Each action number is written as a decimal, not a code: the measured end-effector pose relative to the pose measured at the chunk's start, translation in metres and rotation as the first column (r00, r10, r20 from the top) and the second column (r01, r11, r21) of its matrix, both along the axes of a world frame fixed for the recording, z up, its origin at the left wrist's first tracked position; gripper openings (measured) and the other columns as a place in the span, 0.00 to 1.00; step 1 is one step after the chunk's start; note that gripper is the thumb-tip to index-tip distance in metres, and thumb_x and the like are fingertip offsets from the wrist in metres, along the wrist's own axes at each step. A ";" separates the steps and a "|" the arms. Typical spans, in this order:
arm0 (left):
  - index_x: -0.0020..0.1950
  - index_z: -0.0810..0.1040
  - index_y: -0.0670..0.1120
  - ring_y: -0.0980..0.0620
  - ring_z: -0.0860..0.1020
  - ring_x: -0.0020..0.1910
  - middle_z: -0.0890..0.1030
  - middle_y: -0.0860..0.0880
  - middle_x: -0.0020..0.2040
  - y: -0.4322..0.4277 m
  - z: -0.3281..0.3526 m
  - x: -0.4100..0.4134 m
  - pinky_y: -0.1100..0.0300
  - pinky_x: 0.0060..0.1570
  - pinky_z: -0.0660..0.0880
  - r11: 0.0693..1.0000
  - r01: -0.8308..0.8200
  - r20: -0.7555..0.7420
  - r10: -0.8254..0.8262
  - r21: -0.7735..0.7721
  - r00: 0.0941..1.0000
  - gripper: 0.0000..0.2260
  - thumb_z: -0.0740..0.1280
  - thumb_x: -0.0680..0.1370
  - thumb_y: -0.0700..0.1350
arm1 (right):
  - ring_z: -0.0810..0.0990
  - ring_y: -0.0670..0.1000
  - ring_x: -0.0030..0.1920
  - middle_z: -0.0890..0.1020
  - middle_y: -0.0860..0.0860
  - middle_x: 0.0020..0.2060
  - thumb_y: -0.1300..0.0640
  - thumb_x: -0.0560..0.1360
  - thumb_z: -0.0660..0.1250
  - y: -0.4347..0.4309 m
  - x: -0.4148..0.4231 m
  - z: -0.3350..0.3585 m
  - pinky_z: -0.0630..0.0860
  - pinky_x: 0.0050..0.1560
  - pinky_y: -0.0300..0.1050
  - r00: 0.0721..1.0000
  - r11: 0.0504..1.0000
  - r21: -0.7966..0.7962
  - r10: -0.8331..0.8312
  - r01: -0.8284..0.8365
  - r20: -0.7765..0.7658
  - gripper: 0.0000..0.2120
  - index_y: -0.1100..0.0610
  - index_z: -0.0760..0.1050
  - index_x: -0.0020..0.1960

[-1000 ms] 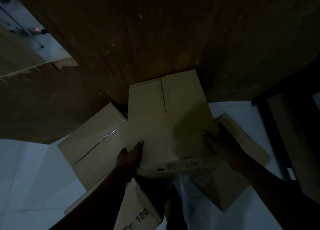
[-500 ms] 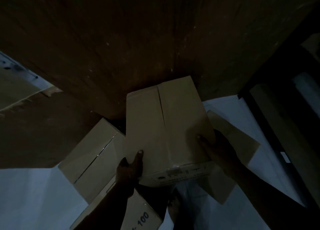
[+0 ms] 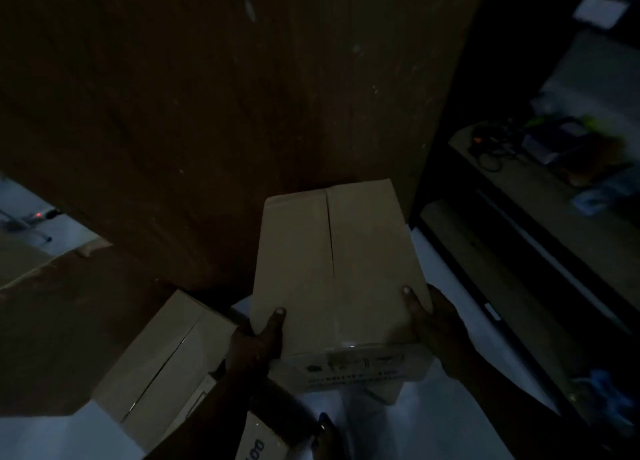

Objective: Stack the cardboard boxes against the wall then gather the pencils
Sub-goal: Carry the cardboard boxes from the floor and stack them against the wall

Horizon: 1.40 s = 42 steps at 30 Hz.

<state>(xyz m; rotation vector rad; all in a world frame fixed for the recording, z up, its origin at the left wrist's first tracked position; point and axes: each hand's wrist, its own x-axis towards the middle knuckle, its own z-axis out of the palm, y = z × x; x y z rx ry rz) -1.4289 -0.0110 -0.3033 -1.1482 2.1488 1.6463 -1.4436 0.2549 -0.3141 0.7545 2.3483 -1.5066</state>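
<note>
The room is dim. A closed cardboard box (image 3: 332,269) with a centre seam is held up in front of the dark brown wall (image 3: 225,113). My left hand (image 3: 258,342) grips its near left corner, thumb on the top. My right hand (image 3: 434,324) grips the near right corner the same way. A second cardboard box (image 3: 166,359) lies on the white floor to the lower left, and part of a third box (image 3: 259,442) printed with digits shows under my left forearm. No pencils are visible.
A large brown cardboard sheet (image 3: 52,338) leans at the left. A dark shelf unit (image 3: 540,252) stands at the right, with cables and small items (image 3: 561,144) on its upper level. White floor (image 3: 433,425) shows below the held box.
The box in both hands has shifted right, toward the wall's right end beside the shelf unit. The flat cardboard under it before no longer shows. The view has swung right.
</note>
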 end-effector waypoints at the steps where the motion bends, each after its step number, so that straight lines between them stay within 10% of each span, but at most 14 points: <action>1: 0.65 0.75 0.42 0.43 0.77 0.51 0.79 0.44 0.58 0.006 0.010 0.002 0.52 0.51 0.76 1.000 0.017 -0.015 -0.017 0.006 1.000 0.26 0.71 0.74 0.57 | 0.73 0.56 0.67 0.74 0.52 0.69 0.39 0.78 0.62 0.006 0.006 0.008 0.66 0.59 0.42 0.998 1.000 -0.014 -0.027 0.026 -0.048 0.29 0.52 0.67 0.74; 15: 0.69 0.74 0.45 0.38 0.75 0.61 0.76 0.40 0.66 0.080 0.094 -0.010 0.47 0.61 0.73 0.915 0.333 -0.164 -0.373 -0.227 0.913 0.35 0.70 0.69 0.66 | 0.76 0.51 0.56 0.77 0.52 0.67 0.37 0.77 0.62 0.078 0.085 0.103 0.72 0.58 0.42 0.922 0.933 -0.098 -0.358 0.346 -0.150 0.30 0.53 0.69 0.73; 26: 0.67 0.75 0.43 0.38 0.73 0.63 0.76 0.42 0.66 0.098 0.092 -0.035 0.49 0.66 0.69 0.763 0.637 -0.122 -0.646 -0.107 0.753 0.32 0.71 0.71 0.63 | 0.77 0.51 0.53 0.79 0.52 0.63 0.41 0.79 0.63 0.053 0.156 0.118 0.75 0.53 0.44 0.730 0.753 -0.065 -0.652 0.654 -0.207 0.24 0.53 0.72 0.71; 33: 0.66 0.76 0.45 0.39 0.75 0.61 0.78 0.43 0.64 0.131 0.097 -0.013 0.50 0.62 0.71 0.531 0.822 -0.112 -0.847 -0.203 0.520 0.36 0.67 0.69 0.70 | 0.76 0.56 0.63 0.74 0.54 0.68 0.42 0.81 0.61 0.044 0.224 0.118 0.74 0.57 0.47 0.568 0.577 -0.052 -0.814 0.815 -0.122 0.27 0.53 0.63 0.75; 42: 0.65 0.76 0.49 0.42 0.76 0.58 0.78 0.45 0.64 0.204 0.098 0.061 0.55 0.52 0.71 0.218 0.945 -0.087 -0.975 -0.245 0.202 0.28 0.66 0.73 0.66 | 0.76 0.44 0.46 0.76 0.46 0.50 0.36 0.77 0.63 0.034 0.341 0.109 0.72 0.39 0.41 0.286 0.298 -0.051 -0.943 0.953 -0.168 0.20 0.51 0.70 0.58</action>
